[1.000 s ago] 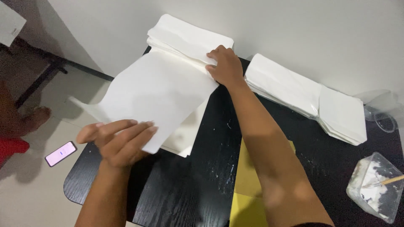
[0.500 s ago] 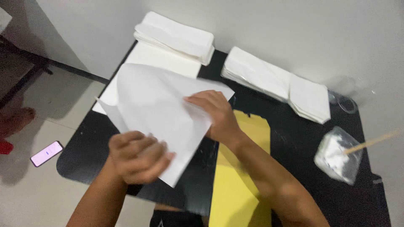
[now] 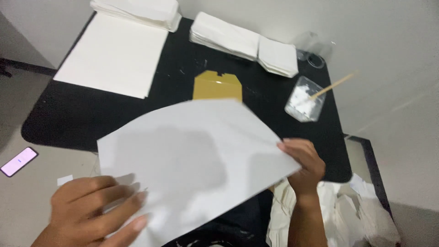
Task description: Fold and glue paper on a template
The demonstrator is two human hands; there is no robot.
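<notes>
A large white paper sheet hangs in front of me over the near edge of the black table. My left hand grips its lower left corner, fingers spread over the paper. My right hand pinches the sheet's right edge. A yellow cardboard piece lies on the table just beyond the sheet, partly hidden by it.
A flat stack of white sheets lies at the table's far left, with piles of folded white paper at the back. A clear plastic cup of white paste with a stick stands at the right. A phone lies on the floor at left. Crumpled white paper sits lower right.
The sheet has come off the stack toward me and now hangs spread between both hands at the near edge. My right hand moved from the sheet's middle to its right edge.
</notes>
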